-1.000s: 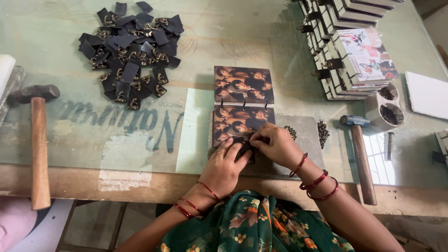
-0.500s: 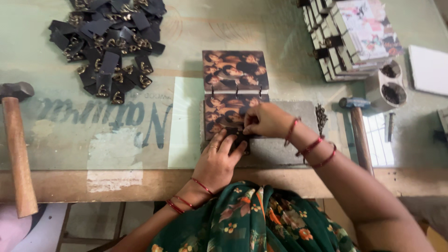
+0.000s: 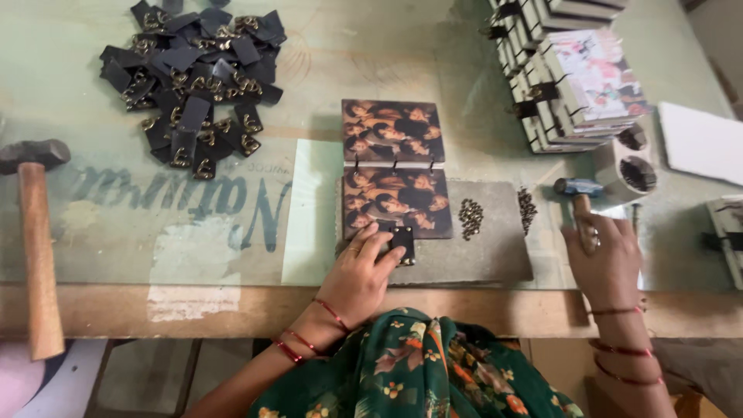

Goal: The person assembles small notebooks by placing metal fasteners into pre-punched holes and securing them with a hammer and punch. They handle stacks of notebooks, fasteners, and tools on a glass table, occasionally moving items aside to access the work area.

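Observation:
An opened dark patterned notebook cover (image 3: 395, 174) lies flat on a grey slab (image 3: 480, 255) in front of me. My left hand (image 3: 364, 275) presses a small black clasp tab (image 3: 402, 241) against the cover's near edge. My right hand (image 3: 607, 259) has closed around the wooden handle of a small blue-headed hammer (image 3: 579, 193) lying right of the slab. Two little heaps of brass rivets (image 3: 470, 217) sit on the slab between the cover and the hammer.
A heap of black clasp tabs (image 3: 193, 77) lies at the far left. A big wooden-handled hammer (image 3: 35, 240) rests at the left edge. Stacked finished notebooks (image 3: 573, 77) stand at the back right, with two small round cups (image 3: 631, 159) beside them.
My right hand has left the cover and moved right onto the small hammer's handle. My left hand stays on the clasp tab.

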Tool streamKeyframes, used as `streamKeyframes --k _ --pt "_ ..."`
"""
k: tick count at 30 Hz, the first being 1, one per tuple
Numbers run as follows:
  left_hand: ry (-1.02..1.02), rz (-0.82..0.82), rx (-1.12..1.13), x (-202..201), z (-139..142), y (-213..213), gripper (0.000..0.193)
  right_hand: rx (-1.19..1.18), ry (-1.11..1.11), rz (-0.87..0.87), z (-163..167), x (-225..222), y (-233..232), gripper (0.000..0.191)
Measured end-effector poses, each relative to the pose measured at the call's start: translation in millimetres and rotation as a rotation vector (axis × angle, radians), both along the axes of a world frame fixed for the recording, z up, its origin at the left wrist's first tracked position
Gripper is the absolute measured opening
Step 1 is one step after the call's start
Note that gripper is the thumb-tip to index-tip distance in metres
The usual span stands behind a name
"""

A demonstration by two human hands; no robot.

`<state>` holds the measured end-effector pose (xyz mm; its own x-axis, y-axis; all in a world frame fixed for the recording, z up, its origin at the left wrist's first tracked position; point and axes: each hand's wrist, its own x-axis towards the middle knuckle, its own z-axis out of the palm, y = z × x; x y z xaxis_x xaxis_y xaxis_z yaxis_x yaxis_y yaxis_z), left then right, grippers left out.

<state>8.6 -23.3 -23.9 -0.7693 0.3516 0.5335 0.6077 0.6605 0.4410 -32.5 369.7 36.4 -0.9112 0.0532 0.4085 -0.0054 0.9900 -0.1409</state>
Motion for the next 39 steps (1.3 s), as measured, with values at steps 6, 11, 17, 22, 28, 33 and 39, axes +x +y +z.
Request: streamKeyframes --k 6,11,17,22,28,33,39 --pt "0.012 -0.026 0.052 0.3 5.4 -2.3 0.027 -0.015 -0.322 -0.311 -42.7 21.3 69.3 0.055" --pt "0.03 -0.026 0.036 3.9 12.3 -5.7 0.026 -0.474 -0.334 -0.209 -37.6 24.3 48.0 0.055" --pt "0.033 -0.019 0.07 8.0 17.9 -6.3 0.029 -0.669 -0.604 0.121 -1.6 55.8 -52.1 0.067" --pt "-0.017 -0.045 0.078 8.2 17.5 -8.3 0.033 -0.427 -0.188 0.674 33.5 71.2 -107.7 0.061" --pt "0.007 -0.021 0.106 8.0 16.7 -7.0 0.031 -0.299 -0.41 0.57 37.4 60.9 -142.3 0.059" --pt "0.023 -0.002 0.038 8.0 16.2 -5.4 0.033 -0.404 -0.294 0.623 34.2 67.4 -135.5 0.057" --pt "0.039 -0.003 0.063 7.8 20.0 -3.1 0.03 -0.277 -0.5 0.539 21.9 60.1 -140.0 0.063"
